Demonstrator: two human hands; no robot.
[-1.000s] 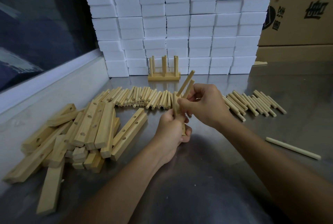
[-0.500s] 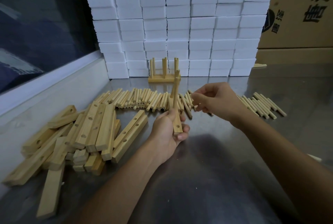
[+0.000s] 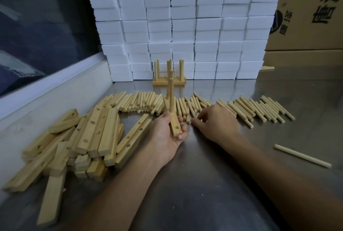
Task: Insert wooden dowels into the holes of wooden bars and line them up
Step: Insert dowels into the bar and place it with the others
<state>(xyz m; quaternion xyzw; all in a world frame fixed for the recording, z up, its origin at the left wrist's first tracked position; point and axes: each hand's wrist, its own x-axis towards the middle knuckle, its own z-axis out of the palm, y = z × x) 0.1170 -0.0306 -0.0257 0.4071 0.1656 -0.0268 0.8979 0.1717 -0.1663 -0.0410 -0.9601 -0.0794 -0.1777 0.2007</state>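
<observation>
My left hand (image 3: pixel 167 134) grips a wooden bar (image 3: pixel 175 125) that points away from me, with dowels (image 3: pixel 170 93) standing up from its holes. One hole near its close end shows bare. My right hand (image 3: pixel 217 122) rests palm down on the steel table, fingers spread over the row of loose dowels (image 3: pixel 241 108); I cannot see a dowel held in it. A finished bar with upright dowels (image 3: pixel 168 80) stands at the back by the white blocks. A pile of drilled bars (image 3: pixel 92 134) lies to the left.
A wall of stacked white foam blocks (image 3: pixel 181 26) closes the back. Cardboard boxes (image 3: pixel 308 17) stand at the right rear. One long thin stick (image 3: pixel 302 155) lies alone on the table at the right. A raised ledge (image 3: pixel 55 89) runs along the left side.
My right hand let go of the dowel it was pushing into the bar and dropped onto the dowel row. My left hand lowered the bar slightly toward the table.
</observation>
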